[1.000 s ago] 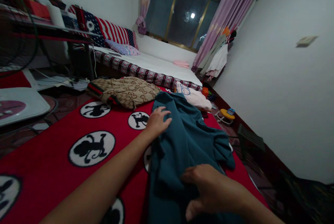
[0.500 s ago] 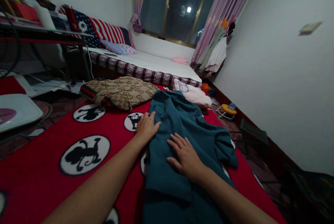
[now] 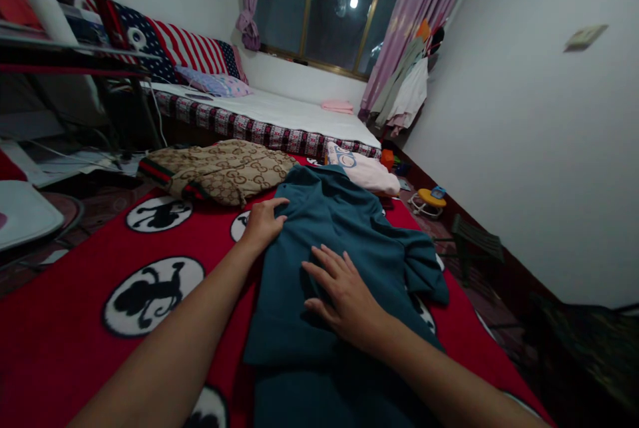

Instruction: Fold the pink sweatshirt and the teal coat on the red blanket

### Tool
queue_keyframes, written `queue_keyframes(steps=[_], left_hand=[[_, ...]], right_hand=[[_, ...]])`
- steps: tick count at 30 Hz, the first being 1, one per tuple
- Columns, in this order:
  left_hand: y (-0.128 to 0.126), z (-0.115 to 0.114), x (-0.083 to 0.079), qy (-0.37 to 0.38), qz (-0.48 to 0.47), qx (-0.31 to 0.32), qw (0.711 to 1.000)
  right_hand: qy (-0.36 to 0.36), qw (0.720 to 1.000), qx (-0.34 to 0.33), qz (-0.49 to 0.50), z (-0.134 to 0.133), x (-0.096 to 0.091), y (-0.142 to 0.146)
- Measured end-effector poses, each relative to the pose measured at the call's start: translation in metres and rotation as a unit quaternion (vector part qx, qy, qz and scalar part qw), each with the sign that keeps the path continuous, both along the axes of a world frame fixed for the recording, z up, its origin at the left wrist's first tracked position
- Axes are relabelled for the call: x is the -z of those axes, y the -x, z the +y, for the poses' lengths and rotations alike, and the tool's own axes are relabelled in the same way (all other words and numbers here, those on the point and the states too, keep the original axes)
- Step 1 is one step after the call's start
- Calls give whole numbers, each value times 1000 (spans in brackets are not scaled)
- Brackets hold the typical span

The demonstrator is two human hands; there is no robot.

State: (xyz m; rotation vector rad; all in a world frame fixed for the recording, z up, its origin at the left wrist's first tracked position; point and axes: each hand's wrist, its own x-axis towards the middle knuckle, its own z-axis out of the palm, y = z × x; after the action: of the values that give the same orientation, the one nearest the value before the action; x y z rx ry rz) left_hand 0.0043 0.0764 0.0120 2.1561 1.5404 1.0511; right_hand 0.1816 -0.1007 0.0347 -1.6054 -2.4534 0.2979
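A teal short-sleeved shirt [image 3: 314, 321] lies spread on a red blanket [image 3: 64, 321] printed with black figures in white ovals. My left hand [image 3: 262, 223] touches the shirt's left edge, thumb and forefinger apart; its other fingers are partly hidden. Over the middle of the shirt is my right hand [image 3: 344, 295], palm down with fingers spread. Whether its palm presses on the cloth I cannot tell. One sleeve sticks out to the right, and a folded layer ends in a straight edge near my forearms.
Beyond the shirt lie a tan patterned garment [image 3: 224, 172] and a pale pink folded cloth [image 3: 367, 172]. A bed [image 3: 279, 112] stands under the window. To the right are a yellow-topped stool [image 3: 430, 198] and a dark folding stool [image 3: 476, 241]; a desk [image 3: 74, 58] is at left.
The shirt's left side and folded layer have shifted left and look flatter. My left hand has moved left and slightly up, my right hand slightly left. The whole view has shifted a little.
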Motion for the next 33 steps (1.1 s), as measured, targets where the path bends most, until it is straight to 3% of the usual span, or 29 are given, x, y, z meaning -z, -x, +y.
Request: queue_keyframes(steps=[4,9,12,14,16,19,21,23,25,28,31,33], left_hand=[[16,7,3,47,83,22,995],[16,-4,5,72,183,-15,980],[12,-15,0,83,232,-27,969],[11,-24,-3,102,250,-16,963],[12,-35,-5,122,254,22,959],[16,-58,-3,136,222,97,961],[20,-76,0,148,174,131,965],[24,-92,2,158,120,161,967],[31,-101,0,162,72,192,965],[45,-102,-9,210,6,218,953],[65,-96,-17,287,-34,214,933],[75,-97,-19,285,1,219,933]], right_hand=[[81,994,-24,64,-7,7,5],[78,978,-39,191,-6,-3,-7],[2,968,60,242,-6,-19,-39],[-65,968,153,189,-10,-26,-70],[-80,964,232,104,-16,-27,-103],[32,950,307,38,-29,-17,-140],[128,926,339,102,-37,-6,-148],[170,894,358,210,-42,6,-143],[148,875,352,298,-43,12,-131],[85,876,306,364,-41,9,-118],[49,877,295,375,-43,3,-117],[88,897,268,339,-48,3,-121]])
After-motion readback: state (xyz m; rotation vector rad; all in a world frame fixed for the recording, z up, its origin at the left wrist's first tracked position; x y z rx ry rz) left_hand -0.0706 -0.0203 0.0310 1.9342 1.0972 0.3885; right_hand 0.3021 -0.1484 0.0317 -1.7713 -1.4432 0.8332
